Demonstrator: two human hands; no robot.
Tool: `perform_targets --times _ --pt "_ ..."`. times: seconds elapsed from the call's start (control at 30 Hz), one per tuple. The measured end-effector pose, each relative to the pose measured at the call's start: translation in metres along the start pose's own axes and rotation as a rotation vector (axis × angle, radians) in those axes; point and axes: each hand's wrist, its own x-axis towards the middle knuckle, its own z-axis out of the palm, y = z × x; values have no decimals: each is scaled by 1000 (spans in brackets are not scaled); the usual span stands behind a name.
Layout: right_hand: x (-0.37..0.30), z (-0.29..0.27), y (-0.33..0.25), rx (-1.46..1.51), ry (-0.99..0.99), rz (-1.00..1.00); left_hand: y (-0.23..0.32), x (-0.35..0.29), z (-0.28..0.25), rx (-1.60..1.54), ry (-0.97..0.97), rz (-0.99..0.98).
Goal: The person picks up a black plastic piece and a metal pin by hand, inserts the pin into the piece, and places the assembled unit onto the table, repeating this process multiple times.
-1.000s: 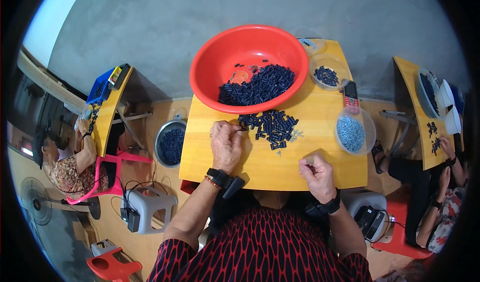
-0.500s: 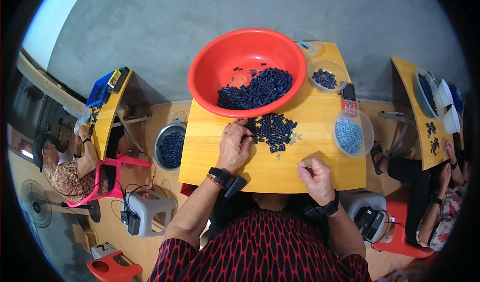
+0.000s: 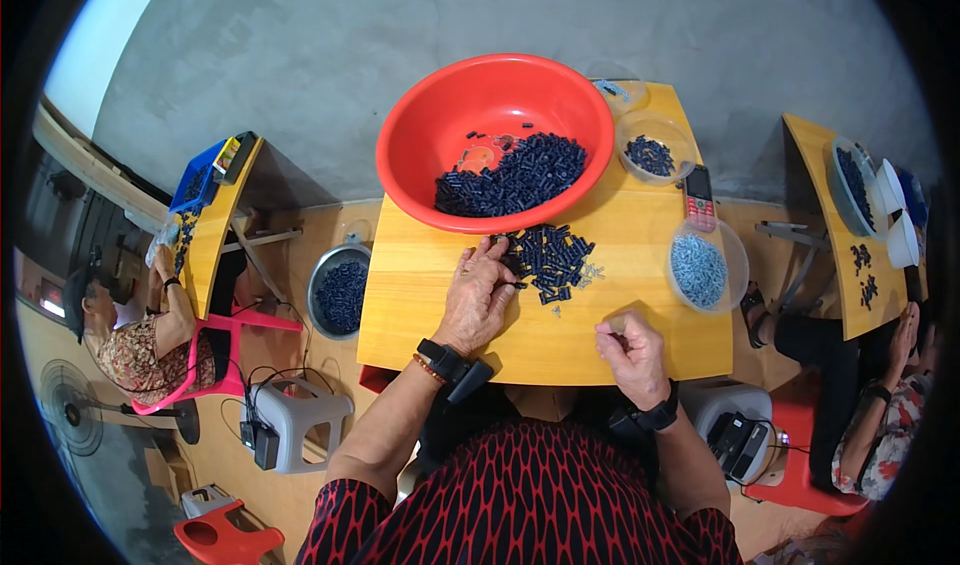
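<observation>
Pile of dark pieces (image 3: 554,262) immediately right of the left hand (image 3: 476,303), at its fingertips, left grip not determinable, right hand (image 3: 634,353) clenched, contents hidden, apart from pile.

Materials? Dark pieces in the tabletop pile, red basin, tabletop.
Dark pieces: probably plastic, semi-gloss; small highlights, though coated metal is possible.
Red basin: likely plastic, glossy; smooth wall, soft reflections.
Tabletop: wood or wood-look laminate, satin; visible grain, mild sheen.
</observation>
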Motion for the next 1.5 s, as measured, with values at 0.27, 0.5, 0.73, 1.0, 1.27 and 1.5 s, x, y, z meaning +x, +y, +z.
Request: perform_targets --times 0.27,0.5,0.73,1.0,1.27,1.5 --pt "0 2 8 42 15 -58 8 -2 -6 -55 77 27" --pt "4 -4 12 47 -78 -121 -3 -28 -8 -300 245 -17" --pt "13 0 -6 321 -9 182 -5 -48 -9 -846 543 -335" --pt "46 64 -53 254 -233 96 24 -62 -10 -1257 271 -435" --pt "57 95 -60 72 -370 -43 17 -76 -16 -1209 250 -418" --pt "57 99 -64 -99 -394 -242 13 -80 -16 -1226 238 -419"
